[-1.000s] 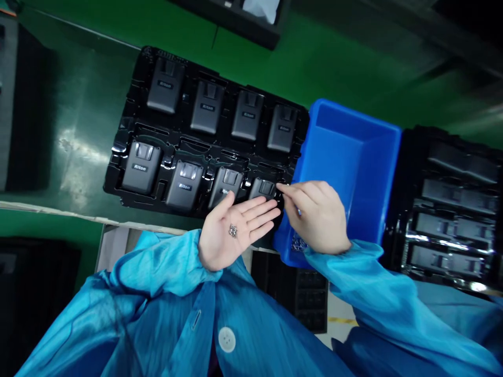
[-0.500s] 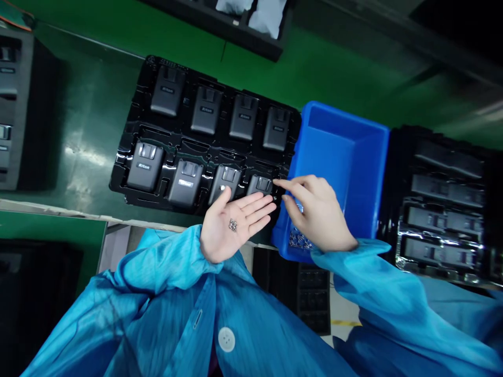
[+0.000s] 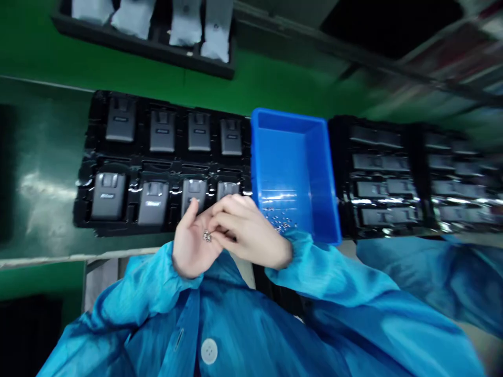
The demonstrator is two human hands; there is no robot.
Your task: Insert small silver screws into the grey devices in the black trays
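Observation:
My left hand (image 3: pixel 193 251) is palm up, its fingers partly hidden behind my right hand. A little pile of shiny metal pieces (image 3: pixel 207 235), looking like small screws, rests on its palm. My right hand (image 3: pixel 249 230) reaches over from the right, fingertips pinched together at the pile; whether a piece is between them is hidden. Just beyond both hands lies a black moulded tray (image 3: pixel 133 167) with two rows of dark grey rectangular casings (image 3: pixel 108 196), each with a light label. The nearest right casings are partly covered by my hands. More loose metal pieces (image 3: pixel 281 222) lie in a blue bin (image 3: pixel 333 183).
Right of the bin stand black trays (image 3: pixel 348 178) of similar grey parts. At the back is a dark box (image 3: pixel 145 50) holding pale wrapped items (image 3: pixel 186 23). The green bench's front edge (image 3: pixel 129 253) runs before me. A blue sleeve of another person (image 3: pixel 432 272) shows at right.
My right hand has moved left from above the bin's near edge to the pile on my left palm. The whole view has shifted, bringing more trays at right into sight.

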